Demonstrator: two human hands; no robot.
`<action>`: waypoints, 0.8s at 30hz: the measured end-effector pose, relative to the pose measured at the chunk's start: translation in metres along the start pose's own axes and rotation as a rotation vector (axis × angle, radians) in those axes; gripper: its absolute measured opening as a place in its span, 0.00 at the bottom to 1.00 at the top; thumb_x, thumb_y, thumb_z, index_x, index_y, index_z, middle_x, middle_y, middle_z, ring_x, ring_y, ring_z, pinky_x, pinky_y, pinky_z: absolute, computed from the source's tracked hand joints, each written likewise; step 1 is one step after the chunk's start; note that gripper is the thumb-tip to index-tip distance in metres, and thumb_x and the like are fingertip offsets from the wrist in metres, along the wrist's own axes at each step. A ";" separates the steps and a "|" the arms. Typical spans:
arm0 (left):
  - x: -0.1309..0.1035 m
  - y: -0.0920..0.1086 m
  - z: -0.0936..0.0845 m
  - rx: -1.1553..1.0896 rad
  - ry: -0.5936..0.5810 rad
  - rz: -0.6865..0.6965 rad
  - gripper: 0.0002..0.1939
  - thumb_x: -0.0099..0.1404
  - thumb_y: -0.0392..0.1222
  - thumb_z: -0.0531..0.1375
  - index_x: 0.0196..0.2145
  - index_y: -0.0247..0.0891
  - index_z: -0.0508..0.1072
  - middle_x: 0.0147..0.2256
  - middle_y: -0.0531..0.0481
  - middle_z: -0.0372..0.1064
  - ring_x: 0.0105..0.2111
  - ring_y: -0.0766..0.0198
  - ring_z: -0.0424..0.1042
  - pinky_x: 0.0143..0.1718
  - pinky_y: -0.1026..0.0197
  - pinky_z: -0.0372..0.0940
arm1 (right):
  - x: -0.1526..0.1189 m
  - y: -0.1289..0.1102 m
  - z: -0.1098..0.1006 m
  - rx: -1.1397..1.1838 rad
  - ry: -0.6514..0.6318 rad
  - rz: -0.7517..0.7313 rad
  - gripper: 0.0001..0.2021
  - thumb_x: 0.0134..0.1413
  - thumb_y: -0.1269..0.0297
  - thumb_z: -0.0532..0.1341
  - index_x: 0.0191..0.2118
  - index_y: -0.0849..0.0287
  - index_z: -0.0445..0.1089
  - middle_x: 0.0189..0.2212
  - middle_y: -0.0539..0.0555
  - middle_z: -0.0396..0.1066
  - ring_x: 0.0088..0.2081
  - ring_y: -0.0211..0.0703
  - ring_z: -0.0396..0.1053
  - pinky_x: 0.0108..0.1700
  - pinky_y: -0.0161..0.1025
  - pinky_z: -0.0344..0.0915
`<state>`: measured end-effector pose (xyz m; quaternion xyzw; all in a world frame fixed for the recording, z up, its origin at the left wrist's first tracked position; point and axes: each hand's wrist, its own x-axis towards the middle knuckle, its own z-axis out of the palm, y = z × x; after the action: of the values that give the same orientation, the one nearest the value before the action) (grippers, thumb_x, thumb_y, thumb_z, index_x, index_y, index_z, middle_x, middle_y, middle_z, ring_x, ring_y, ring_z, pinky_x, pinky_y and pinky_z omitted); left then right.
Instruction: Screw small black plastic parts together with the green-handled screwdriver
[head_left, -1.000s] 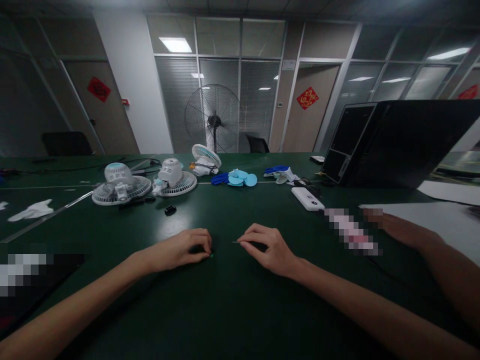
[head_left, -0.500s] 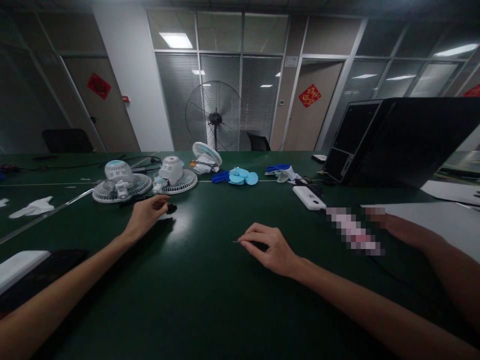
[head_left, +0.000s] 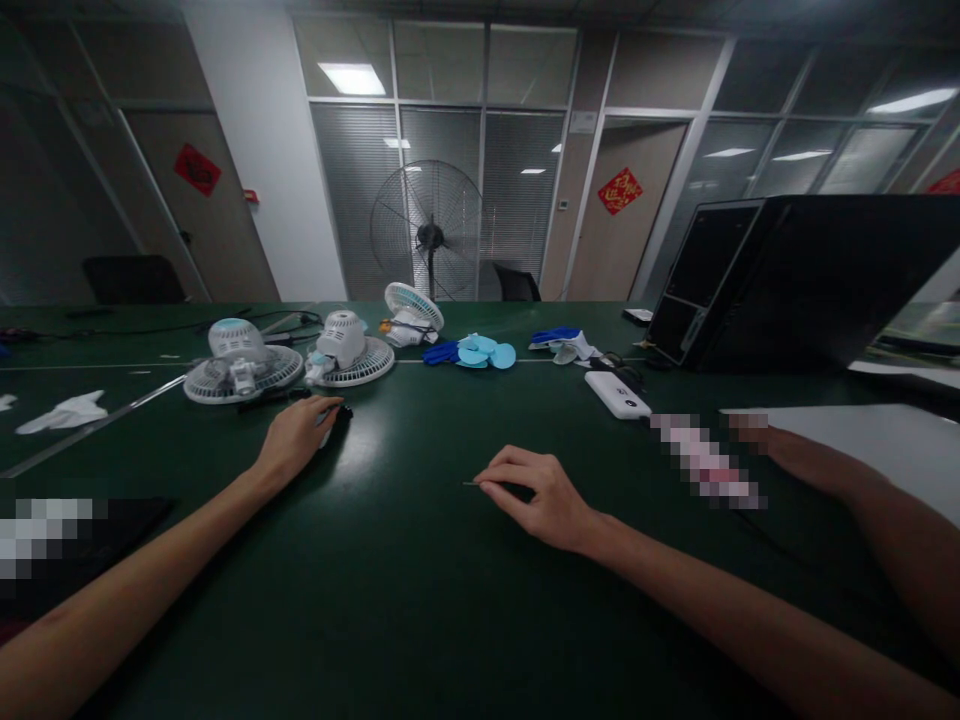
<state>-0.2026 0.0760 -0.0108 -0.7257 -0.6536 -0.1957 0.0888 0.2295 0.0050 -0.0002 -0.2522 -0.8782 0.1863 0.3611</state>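
Observation:
My right hand (head_left: 534,498) rests low over the green table (head_left: 420,600), pinching a thin, short metal rod (head_left: 470,484) between thumb and fingertips. The rod points left; its exact kind is too small to tell. On the left, my left hand (head_left: 296,437) is palm down with its fingers curled together. A small black object (head_left: 346,412) shows at its fingertips, mostly covered, with a greyish part beneath the fingers. Just beyond that hand lie two small white fans, one at the left (head_left: 241,365) and one nearer the middle (head_left: 349,352), both grille down.
Further back are a third white fan (head_left: 412,315), light blue fan blades (head_left: 486,351) and blue-white gloves (head_left: 566,344). A white power bank (head_left: 617,395) lies right of centre. Another person's arm (head_left: 832,460) reaches in at right, near a black computer case (head_left: 780,285).
My left hand has moved slightly right and its fingers have come down over the small dark object. My right hand stays in place with the rod.

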 end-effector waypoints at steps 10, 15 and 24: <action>0.000 0.001 -0.001 0.005 -0.020 -0.007 0.25 0.75 0.49 0.49 0.59 0.38 0.77 0.57 0.42 0.76 0.53 0.47 0.76 0.51 0.53 0.70 | 0.000 0.000 0.000 0.046 -0.030 0.023 0.09 0.71 0.67 0.63 0.51 0.58 0.79 0.45 0.55 0.76 0.41 0.41 0.75 0.42 0.38 0.75; 0.000 -0.002 0.000 0.018 -0.017 -0.003 0.25 0.76 0.51 0.49 0.59 0.40 0.77 0.57 0.43 0.77 0.52 0.48 0.76 0.50 0.54 0.69 | 0.000 0.001 0.001 0.046 -0.029 0.015 0.09 0.71 0.68 0.63 0.51 0.58 0.79 0.45 0.55 0.76 0.41 0.41 0.75 0.43 0.38 0.75; 0.000 0.000 -0.002 0.056 -0.029 -0.042 0.25 0.76 0.53 0.49 0.59 0.42 0.78 0.54 0.43 0.79 0.48 0.45 0.78 0.43 0.54 0.69 | 0.001 -0.001 0.000 0.032 -0.036 0.015 0.09 0.71 0.67 0.62 0.51 0.58 0.79 0.45 0.55 0.76 0.41 0.41 0.75 0.42 0.38 0.75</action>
<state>-0.2033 0.0751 -0.0086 -0.7118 -0.6752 -0.1684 0.0953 0.2285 0.0048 0.0005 -0.2495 -0.8796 0.2076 0.3479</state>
